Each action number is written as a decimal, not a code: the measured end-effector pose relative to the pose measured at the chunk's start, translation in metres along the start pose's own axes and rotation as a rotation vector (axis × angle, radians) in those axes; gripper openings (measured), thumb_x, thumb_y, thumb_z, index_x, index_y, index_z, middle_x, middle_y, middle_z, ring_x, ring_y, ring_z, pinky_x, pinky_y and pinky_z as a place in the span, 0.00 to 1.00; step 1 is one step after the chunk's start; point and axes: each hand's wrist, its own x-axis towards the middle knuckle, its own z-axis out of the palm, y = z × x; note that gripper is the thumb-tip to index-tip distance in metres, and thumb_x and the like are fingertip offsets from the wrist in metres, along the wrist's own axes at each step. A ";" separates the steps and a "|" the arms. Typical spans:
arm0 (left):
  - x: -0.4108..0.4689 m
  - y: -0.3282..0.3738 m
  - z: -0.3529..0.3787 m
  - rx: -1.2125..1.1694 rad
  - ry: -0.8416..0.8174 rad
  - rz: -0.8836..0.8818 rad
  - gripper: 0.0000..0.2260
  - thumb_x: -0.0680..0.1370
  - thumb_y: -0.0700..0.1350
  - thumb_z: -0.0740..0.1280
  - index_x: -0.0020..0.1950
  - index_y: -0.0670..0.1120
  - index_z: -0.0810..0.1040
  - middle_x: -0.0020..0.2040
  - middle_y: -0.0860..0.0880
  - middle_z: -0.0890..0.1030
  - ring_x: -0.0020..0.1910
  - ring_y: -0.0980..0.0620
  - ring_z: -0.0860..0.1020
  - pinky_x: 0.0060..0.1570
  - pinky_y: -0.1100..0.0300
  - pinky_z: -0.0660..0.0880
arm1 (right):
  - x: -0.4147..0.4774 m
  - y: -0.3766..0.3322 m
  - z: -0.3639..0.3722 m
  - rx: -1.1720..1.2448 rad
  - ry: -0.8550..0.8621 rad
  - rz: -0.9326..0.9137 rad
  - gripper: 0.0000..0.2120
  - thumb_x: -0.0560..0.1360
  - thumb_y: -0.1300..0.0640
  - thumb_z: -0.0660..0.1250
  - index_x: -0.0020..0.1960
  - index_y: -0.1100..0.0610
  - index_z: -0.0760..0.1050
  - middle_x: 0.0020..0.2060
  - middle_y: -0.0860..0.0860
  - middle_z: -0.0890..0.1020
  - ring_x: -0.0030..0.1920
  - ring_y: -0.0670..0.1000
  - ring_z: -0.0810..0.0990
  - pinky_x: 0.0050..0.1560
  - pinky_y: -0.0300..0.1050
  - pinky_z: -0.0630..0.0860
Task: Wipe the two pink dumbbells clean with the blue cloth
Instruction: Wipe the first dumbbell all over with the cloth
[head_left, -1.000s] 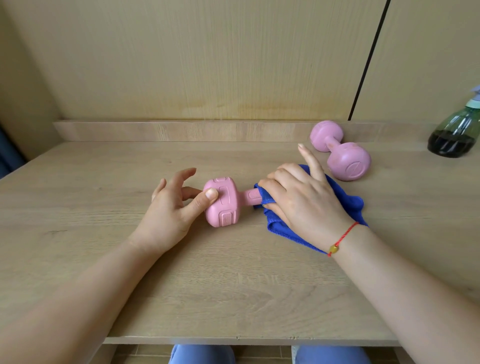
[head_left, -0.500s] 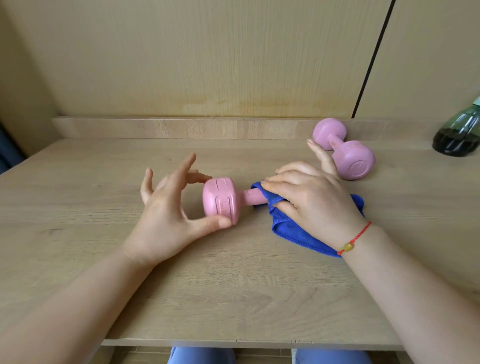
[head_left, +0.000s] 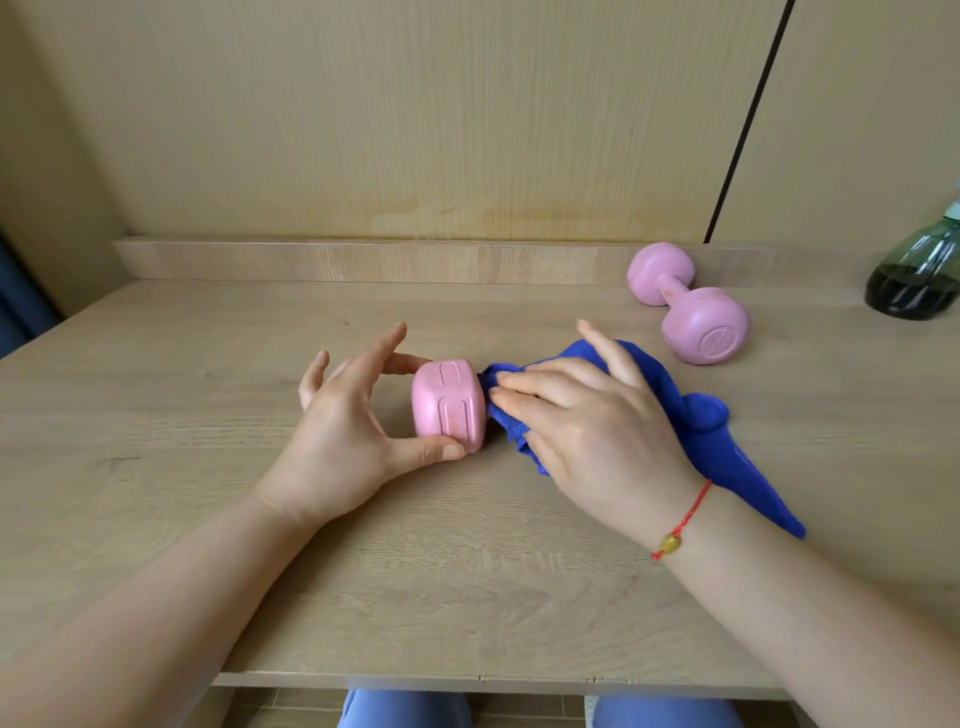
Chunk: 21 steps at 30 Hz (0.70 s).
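Left hand (head_left: 337, 447) pinching dumbbell (head_left: 449, 410), wooden desk (head_left: 156, 415), panelled wall (head_left: 415, 130)

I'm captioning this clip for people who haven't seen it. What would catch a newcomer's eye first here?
First, the bright blue cloth in the middle of the table. It is bunched under the right hand against a pink dumbbell, whose blocky end the left hand pinches. Next comes the second pink dumbbell, lying alone at the back right, near a dark green bottle at the picture's right edge.
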 end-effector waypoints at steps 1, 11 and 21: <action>0.000 0.000 -0.001 0.000 0.000 0.002 0.54 0.55 0.72 0.71 0.77 0.53 0.59 0.62 0.64 0.75 0.68 0.72 0.63 0.77 0.50 0.41 | 0.000 0.003 -0.004 -0.043 0.024 0.037 0.14 0.73 0.58 0.62 0.54 0.52 0.83 0.50 0.47 0.84 0.54 0.53 0.80 0.75 0.59 0.56; -0.001 -0.007 -0.004 0.049 -0.072 0.102 0.57 0.55 0.72 0.72 0.78 0.53 0.57 0.63 0.68 0.71 0.70 0.65 0.66 0.76 0.48 0.39 | -0.006 0.008 -0.002 -0.123 0.022 0.116 0.15 0.74 0.61 0.58 0.51 0.57 0.82 0.48 0.50 0.82 0.53 0.56 0.79 0.76 0.58 0.53; 0.001 -0.010 -0.005 0.093 -0.053 0.130 0.53 0.57 0.70 0.73 0.78 0.54 0.60 0.63 0.66 0.74 0.69 0.64 0.68 0.77 0.46 0.45 | -0.001 0.011 -0.004 -0.098 0.053 0.112 0.16 0.72 0.61 0.60 0.53 0.52 0.82 0.46 0.47 0.81 0.53 0.55 0.78 0.75 0.63 0.53</action>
